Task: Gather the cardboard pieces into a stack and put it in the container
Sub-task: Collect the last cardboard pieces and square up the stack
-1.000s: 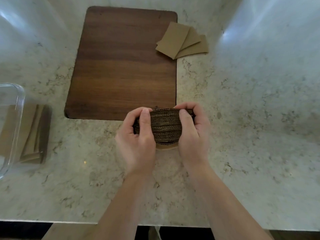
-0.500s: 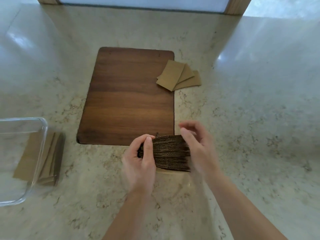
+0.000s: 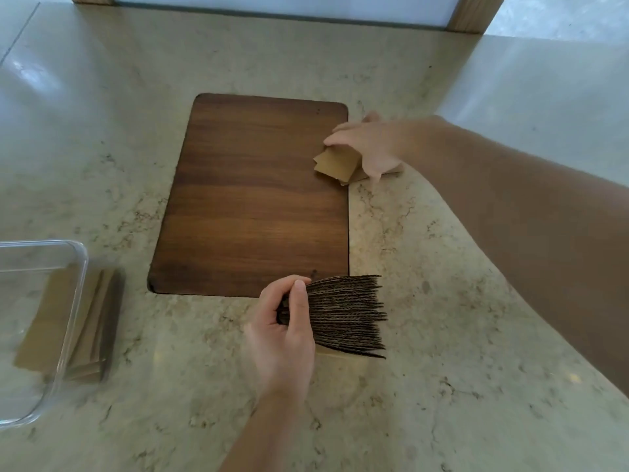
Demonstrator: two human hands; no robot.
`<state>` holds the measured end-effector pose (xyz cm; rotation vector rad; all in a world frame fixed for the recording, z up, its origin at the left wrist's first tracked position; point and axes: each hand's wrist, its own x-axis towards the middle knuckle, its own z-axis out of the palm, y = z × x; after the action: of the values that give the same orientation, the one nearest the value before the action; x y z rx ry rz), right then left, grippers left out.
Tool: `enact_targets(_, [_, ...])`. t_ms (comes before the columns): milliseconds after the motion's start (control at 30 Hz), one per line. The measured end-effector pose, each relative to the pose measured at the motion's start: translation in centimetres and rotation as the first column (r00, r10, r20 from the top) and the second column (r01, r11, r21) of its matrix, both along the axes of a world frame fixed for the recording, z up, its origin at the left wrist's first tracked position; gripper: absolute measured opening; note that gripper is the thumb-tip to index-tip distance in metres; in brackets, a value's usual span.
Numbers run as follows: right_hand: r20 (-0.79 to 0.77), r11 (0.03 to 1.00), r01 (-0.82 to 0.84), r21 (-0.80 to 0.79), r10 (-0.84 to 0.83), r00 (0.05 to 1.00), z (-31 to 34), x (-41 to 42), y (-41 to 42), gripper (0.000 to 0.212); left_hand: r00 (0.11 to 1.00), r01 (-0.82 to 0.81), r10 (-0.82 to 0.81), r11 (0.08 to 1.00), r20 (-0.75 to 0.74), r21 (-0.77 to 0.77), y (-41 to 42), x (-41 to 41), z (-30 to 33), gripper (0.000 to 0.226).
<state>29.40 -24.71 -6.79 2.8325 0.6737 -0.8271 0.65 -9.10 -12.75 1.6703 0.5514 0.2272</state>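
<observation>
My left hand (image 3: 280, 338) grips one end of a thick stack of brown corrugated cardboard pieces (image 3: 347, 316), held on edge on the counter just in front of the wooden board. The stack's free end fans out to the right. My right hand (image 3: 369, 148) lies far out over a few loose cardboard pieces (image 3: 335, 164) at the board's right edge, fingers and thumb closed around them. A clear plastic container (image 3: 73, 308) stands at the left edge. More cardboard pieces (image 3: 98, 321) show through and beside its wall.
A dark wooden cutting board (image 3: 253, 199) lies in the middle of the beige marble counter (image 3: 442, 335). A window ledge with wooden frame posts (image 3: 471, 11) runs along the back.
My right hand has let go of the stack and reached away to the loose pieces at the board's right edge. My left hand alone now holds the stack, which has fanned out.
</observation>
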Motion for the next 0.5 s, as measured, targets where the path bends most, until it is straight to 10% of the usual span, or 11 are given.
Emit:
enact_targets(300, [0.016,0.977,0.172,-0.125,-0.171,0.985,1.2,-1.2,-0.1,0.102,0.999,0.004,-0.003,1.000,-0.034,0.018,-0.2,0.1,0.4,0.020])
enact_targets(500, [-0.075,0.887,0.415,0.201,-0.408,0.910,-0.6,-3.9,-1.6,0.095,0.999,-0.020,0.020,1.000,-0.035,0.004,-0.5,0.2,0.6,0.019])
